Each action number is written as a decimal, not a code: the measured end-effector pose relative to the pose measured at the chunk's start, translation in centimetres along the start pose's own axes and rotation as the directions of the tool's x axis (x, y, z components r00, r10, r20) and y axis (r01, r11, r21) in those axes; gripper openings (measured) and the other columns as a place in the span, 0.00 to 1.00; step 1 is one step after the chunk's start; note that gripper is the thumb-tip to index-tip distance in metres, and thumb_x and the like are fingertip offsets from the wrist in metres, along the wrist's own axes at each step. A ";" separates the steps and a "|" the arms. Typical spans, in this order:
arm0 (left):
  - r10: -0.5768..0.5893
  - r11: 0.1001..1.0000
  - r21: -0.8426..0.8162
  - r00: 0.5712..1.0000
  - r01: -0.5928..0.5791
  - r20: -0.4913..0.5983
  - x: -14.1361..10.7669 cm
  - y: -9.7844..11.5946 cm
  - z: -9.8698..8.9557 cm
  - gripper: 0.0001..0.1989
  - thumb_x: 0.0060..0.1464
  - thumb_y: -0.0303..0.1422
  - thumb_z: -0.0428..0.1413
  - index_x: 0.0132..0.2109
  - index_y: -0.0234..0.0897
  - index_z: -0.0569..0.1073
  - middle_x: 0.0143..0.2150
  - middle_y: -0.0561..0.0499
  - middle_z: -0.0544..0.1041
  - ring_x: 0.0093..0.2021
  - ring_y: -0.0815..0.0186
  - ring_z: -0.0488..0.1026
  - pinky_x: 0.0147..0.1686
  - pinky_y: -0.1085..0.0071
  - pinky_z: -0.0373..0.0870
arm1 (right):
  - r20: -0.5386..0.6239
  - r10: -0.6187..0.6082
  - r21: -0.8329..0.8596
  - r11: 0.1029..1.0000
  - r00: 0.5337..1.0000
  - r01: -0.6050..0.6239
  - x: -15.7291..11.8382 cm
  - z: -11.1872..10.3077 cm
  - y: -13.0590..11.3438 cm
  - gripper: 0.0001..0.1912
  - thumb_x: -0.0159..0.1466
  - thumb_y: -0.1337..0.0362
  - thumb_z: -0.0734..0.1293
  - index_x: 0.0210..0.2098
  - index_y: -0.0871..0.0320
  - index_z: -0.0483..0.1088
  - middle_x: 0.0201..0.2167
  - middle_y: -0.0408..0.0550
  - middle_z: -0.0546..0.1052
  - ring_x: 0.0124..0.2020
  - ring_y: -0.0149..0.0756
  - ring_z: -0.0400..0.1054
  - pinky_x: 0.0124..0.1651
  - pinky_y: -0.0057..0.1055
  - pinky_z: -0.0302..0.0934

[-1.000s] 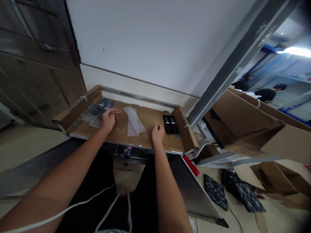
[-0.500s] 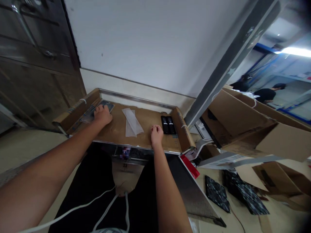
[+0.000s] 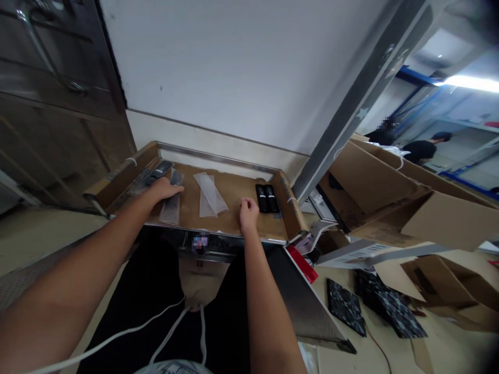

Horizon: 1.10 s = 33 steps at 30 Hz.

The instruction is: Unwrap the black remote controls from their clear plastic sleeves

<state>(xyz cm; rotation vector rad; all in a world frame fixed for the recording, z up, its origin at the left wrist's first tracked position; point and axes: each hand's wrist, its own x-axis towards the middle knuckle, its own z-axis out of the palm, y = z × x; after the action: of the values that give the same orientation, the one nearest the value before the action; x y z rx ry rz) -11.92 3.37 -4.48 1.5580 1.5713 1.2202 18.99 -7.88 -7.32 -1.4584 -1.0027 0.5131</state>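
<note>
On the left part of the cardboard-lined tray (image 3: pixel 234 184), my left hand (image 3: pixel 166 188) holds a clear plastic sleeve (image 3: pixel 170 210) with something dark in its upper end. Behind that hand lies a dark item in clear plastic (image 3: pixel 160 170). Two crossed translucent sleeves (image 3: pixel 210 195) rest at the middle of the tray. My right hand (image 3: pixel 248 212) is closed at the right, its fingers curled together; anything inside them is too small to name. Just right of it, two black devices (image 3: pixel 267 198) with white labels lie side by side.
Cardboard walls edge the tray's left and right ends. A grey post (image 3: pixel 358 104) rises at the right. Beyond are large open cardboard boxes (image 3: pixel 374 192), dark patterned packages (image 3: pixel 345 306) on the floor and two people (image 3: pixel 423 150). A metal door (image 3: pixel 47 104) stands at the left.
My left hand has shifted slightly right and toward me, and a clear sleeve now shows under it. The view has tilted a little. My right hand stays closed beside the black devices.
</note>
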 end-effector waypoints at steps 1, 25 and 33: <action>-0.047 0.998 0.049 0.999 0.047 -0.001 -1.1 0.6 0.2 0.18 0.30 0.35 0.72 0.18 0.39 0.68 0.18 0.48 0.70 0.32 0.50 0.77 0.26 0.67 0.67 | 0.017 0.016 0.029 0.999 1.000 -0.017 -0.2 0.0 -0.5 0.19 0.61 0.49 0.60 0.32 0.58 0.71 0.25 0.43 0.73 0.29 0.34 0.64 0.34 0.27 0.59; 0.257 0.933 -0.311 0.942 -0.182 0.218 -5.2 15.1 6.1 0.27 0.63 0.51 0.51 0.24 0.36 0.72 0.20 0.48 0.72 0.20 0.64 0.71 0.22 0.69 0.66 | 0.615 0.070 0.174 0.959 0.785 -0.222 -3.8 -2.3 -5.2 0.19 0.49 0.53 0.77 0.30 0.58 0.70 0.23 0.38 0.71 0.23 0.28 0.62 0.27 0.26 0.58; 0.466 0.864 -0.328 0.855 -0.383 0.227 -4.3 21.5 8.8 0.27 0.67 0.48 0.48 0.32 0.31 0.76 0.26 0.48 0.77 0.18 0.70 0.71 0.21 0.73 0.64 | 0.226 -0.124 -0.166 0.972 0.966 0.164 0.1 -3.3 -1.2 0.11 0.51 0.60 0.70 0.31 0.58 0.70 0.23 0.36 0.66 0.26 0.29 0.55 0.30 0.26 0.53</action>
<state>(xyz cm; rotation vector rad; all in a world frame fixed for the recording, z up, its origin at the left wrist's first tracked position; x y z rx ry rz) 5.47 -1.58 10.64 1.8606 0.8412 1.2874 21.37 -9.79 -5.62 -1.5001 -1.3482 0.4886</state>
